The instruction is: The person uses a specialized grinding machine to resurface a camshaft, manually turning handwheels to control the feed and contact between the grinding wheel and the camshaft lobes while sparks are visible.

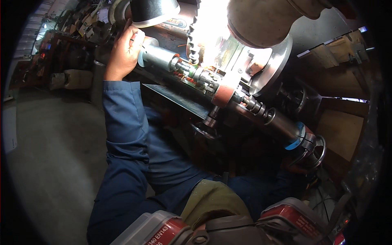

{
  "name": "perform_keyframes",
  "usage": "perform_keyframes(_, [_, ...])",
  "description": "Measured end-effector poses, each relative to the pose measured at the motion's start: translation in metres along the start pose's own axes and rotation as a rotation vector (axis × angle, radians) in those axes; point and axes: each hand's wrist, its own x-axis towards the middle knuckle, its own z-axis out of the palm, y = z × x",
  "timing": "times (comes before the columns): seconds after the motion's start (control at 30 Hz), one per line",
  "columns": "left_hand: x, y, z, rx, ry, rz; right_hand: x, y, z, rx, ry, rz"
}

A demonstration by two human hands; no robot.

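My left hand is at the far left end of a grey metal cylinder with a pale blue band, its fingers bent around that end. In line with the cylinder lie a slim shaft and a reddish-brown ring-shaped part. Further right, a second metal cylinder carries a bright blue band and ends at a spoked handwheel. My right hand is in deep shadow below this handwheel; its fingers cannot be made out.
A large round metal disc stands behind the shaft. A black lamp shade, a coiled hose and a pale rounded housing hang above. A small handwheel juts toward me. Red-and-clear respirator filters block the lower edge.
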Motion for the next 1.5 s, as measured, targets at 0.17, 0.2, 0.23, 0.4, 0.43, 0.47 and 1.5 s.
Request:
perform_keyframes(0.17, [-0.002, 0.005, -0.002, -0.034, 0.004, 0.019, -0.002, 0.002, -0.002, 0.019, -0.02, 0.01])
perform_keyframes(0.2, [-0.003, 0.006, -0.002, -0.027, 0.01, 0.027, -0.002, 0.002, -0.003, 0.02, -0.023, 0.015])
perform_keyframes(0.23, [-0.003, 0.003, -0.002, -0.014, 0.017, 0.028, -0.003, 0.002, -0.003, 0.026, -0.027, 0.015])
perform_keyframes(0.4, [-0.004, -0.008, 0.001, -0.003, 0.032, 0.046, -0.005, 0.003, -0.005, 0.037, -0.035, 0.029])
perform_keyframes(0.43, [-0.004, -0.006, 0.001, -0.004, 0.033, 0.038, -0.005, 0.004, -0.005, 0.04, -0.038, 0.031])
perform_keyframes(0.47, [-0.004, -0.003, 0.002, -0.006, 0.033, 0.03, -0.005, 0.004, -0.006, 0.04, -0.035, 0.034])
perform_keyframes(1.5, [-0.001, -0.003, -0.007, -0.064, -0.02, -0.074, 0.115, 0.012, -0.023, 0.268, -1.239, 0.349])
